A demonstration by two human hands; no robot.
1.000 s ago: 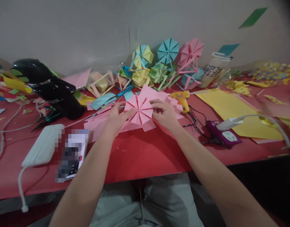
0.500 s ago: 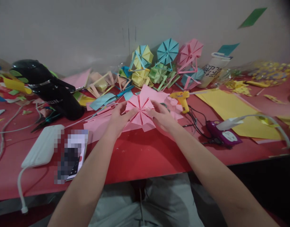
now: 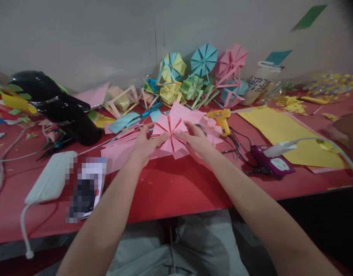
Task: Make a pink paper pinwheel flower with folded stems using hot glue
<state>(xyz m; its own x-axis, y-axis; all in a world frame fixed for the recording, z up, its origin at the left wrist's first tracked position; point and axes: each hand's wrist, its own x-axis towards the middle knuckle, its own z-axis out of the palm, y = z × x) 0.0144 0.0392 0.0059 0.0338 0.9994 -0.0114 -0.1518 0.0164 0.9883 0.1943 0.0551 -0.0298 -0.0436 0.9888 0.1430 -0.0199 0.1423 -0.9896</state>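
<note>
A pink folded-paper rosette [image 3: 170, 143], pleated outward from its middle, is held between my two hands. My left hand [image 3: 146, 142] grips its left side, the thumb pressing near the centre. From the other side my right hand [image 3: 197, 138] holds it, that thumb also close to the centre. Fingers behind the rosette are partly hidden. Under and behind it lie pink paper sheets [image 3: 119, 156]. Just right of my right hand rests a yellow hot glue gun [image 3: 221, 119].
Finished paper wheels [image 3: 204, 61] lean against the wall. On the left are a black bottle [image 3: 61, 111], pliers [image 3: 54, 147], a white power bank [image 3: 51, 178] and a phone [image 3: 88, 188]. Rightward are a purple power socket [image 3: 271, 163], yellow paper [image 3: 297, 142] and a cup [image 3: 259, 84].
My thumbs have shifted slightly inward toward the rosette's centre. A brownish shape, perhaps part of another person, shows more at the right edge.
</note>
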